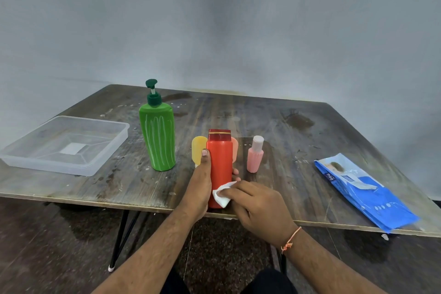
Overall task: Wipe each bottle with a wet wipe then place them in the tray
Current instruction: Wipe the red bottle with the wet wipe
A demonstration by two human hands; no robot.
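Note:
My left hand [199, 182] grips a red-orange bottle [220, 162] upright at the table's near edge, thumb along its left side. Against the bottle's lower front, my right hand [256, 205] pinches a folded white wet wipe [222, 196]. A tall green pump bottle [157, 136] stands to the left. A small pink bottle [255, 155] stands to the right. Partly hidden behind the red bottle are a yellow bottle [198, 150] and an orange bottle [235, 147]. The clear plastic tray [107, 150] sits at the table's left with nothing in it.
A blue pack of wet wipes [365, 193] lies on the right side of the worn wooden table [298, 131]. The table's near edge runs just under my hands, with dark floor and a black table leg [119, 241] below.

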